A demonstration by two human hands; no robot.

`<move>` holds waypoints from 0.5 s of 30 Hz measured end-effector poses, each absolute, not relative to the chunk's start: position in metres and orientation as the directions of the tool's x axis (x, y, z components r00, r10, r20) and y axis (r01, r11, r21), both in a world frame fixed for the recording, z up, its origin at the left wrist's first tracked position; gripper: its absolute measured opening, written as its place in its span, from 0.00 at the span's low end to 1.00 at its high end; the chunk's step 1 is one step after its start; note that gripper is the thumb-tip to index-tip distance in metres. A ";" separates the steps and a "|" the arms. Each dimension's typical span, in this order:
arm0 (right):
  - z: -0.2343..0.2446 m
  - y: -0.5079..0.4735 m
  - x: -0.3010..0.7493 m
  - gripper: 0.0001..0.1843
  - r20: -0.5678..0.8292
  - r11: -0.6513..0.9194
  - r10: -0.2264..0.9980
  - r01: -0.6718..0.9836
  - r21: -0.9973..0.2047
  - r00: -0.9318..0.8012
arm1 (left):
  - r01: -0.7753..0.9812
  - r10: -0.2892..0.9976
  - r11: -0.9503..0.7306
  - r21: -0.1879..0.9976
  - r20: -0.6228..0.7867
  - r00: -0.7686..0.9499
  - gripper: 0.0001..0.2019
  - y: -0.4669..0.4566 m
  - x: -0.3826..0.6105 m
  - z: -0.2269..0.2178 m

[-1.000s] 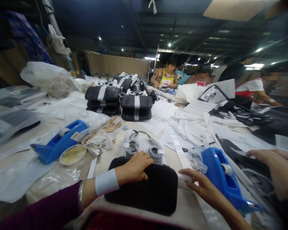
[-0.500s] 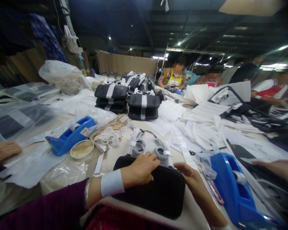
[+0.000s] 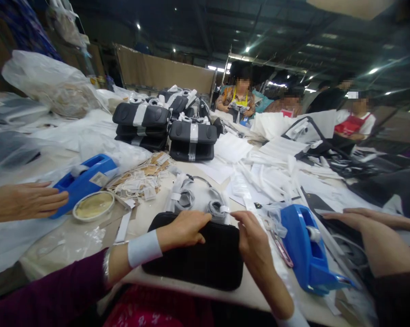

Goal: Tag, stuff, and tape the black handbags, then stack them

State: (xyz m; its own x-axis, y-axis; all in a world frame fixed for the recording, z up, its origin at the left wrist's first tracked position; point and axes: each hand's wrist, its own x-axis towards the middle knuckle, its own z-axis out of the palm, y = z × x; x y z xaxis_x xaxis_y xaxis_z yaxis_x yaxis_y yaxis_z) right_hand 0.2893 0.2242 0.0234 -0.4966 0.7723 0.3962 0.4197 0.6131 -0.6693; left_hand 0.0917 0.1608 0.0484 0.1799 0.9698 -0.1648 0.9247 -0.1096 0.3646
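Observation:
A flat black zip bag with rounded corners lies on the table before me. My left hand is closed over its top edge, thumb bent on the upper face. At the bag's upper right corner is my right hand, fingers bent and tips close together; whatever they pinch is hidden. Just behind the bag lie a coiled grey strap on the left and a second coiled grey strap on the right, both bound with white wrap.
Blue tape dispensers stand left and right. Near the left one are a round tub and stringed tags. Wrapped black bags are stacked behind. Co-workers' hands reach in at left and right.
The view has swung right. My right hand has come up over the bag's corner, its fingers drawn closer together. The co-worker's hand at left now reaches further in, by the blue dispenser.

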 end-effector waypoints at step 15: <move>-0.035 0.194 0.223 0.18 0.593 0.832 0.555 0.384 -0.400 -0.584 | 0.788 0.975 -0.091 0.609 -0.107 0.195 0.25 0.166 0.069 0.005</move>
